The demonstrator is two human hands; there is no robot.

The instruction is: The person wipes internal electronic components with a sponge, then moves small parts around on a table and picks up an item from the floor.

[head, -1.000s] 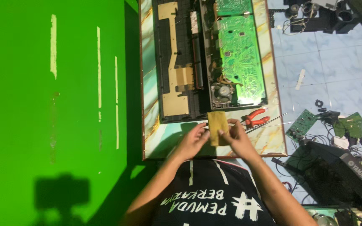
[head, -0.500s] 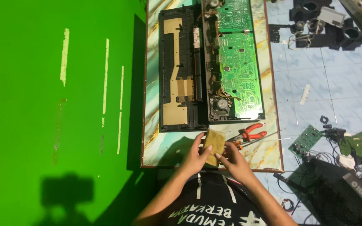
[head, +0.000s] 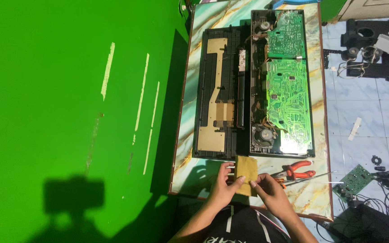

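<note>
Tan board (head: pixel 246 173), flat and roughly square, sits in both your hands just below the near end of the opened black chassis (head: pixel 253 85), over the marbled tabletop (head: pixel 190 108). Your left hand (head: pixel 222 186) grips its left edge, thumb up on the top corner, fingers closed round it. Your right hand (head: pixel 269 191) pinches its lower right corner, fingertips tight on the edge. Board looks tilted slightly, top edge nearly touching the chassis.

Relative to the chassis:
- green circuit board (head: pixel 288 85) fills its right half, small round speaker (head: pixel 262 135) at the near corner beside it
- long tan strip (head: pixel 215 108) runs down its left half
- red-handled pliers (head: pixel 299 170) lie just past its near right corner, right of the tan board
- thin metal rod (head: pixel 311 177) lies just below the pliers, pointing right
- small green board (head: pixel 352 180) lies on the tiled floor (head: pixel 365 99), off the tabletop to the right
- green backdrop (head: pixel 68 90) covers everything to the left
</note>
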